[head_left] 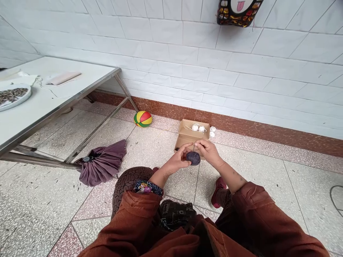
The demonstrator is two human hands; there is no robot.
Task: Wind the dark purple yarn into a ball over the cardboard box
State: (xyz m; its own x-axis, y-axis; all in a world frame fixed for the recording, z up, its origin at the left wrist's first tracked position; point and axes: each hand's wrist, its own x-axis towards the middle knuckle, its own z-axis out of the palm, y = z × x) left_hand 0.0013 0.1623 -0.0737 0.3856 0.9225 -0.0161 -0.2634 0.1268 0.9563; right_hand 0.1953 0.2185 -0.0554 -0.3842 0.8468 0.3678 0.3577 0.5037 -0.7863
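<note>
A small dark purple-grey ball of yarn [193, 158] is gripped by my left hand [177, 160], thumb below and fingers at its upper left side. Just above the ball, my right hand [209, 151] pinches a dark strand of yarn that runs up from it. Both hands are over an open cardboard box [183, 140] on the floor, hiding part of its near side. White balls of yarn [195, 127] rest at the back of the box. More white yarn [212, 131] lies on the floor at the box's right.
A white table [88, 67] with metal legs stands at the left, bearing a plate [26, 93] of dark bits. Under its edge lies a folded purple umbrella [103, 162]. A colourful ball [143, 119] sits by the tiled wall; a patterned bag [239, 14] hangs there.
</note>
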